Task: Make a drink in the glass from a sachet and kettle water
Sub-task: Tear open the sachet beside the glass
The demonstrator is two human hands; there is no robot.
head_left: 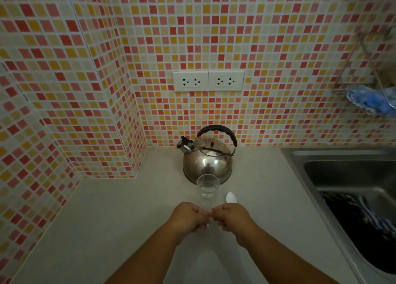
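Note:
A clear glass (207,186) stands upright on the pale counter (120,215), right in front of a steel kettle (207,161) with a black handle. Just right of the glass lies a white spoon (231,197), its handle hidden under my right hand. My left hand (188,217) and my right hand (232,218) meet fingertip to fingertip a little in front of the glass, fingers curled shut. Between the fingertips they pinch a small pale sachet (208,219), almost wholly hidden by the fingers.
A steel sink (321,155) with a striped cloth (362,213) in it takes up the right side. Tiled walls close the back and left, with a jutting corner at the left. Two sockets (208,80) sit above the kettle. A wire rack (370,90) hangs at upper right.

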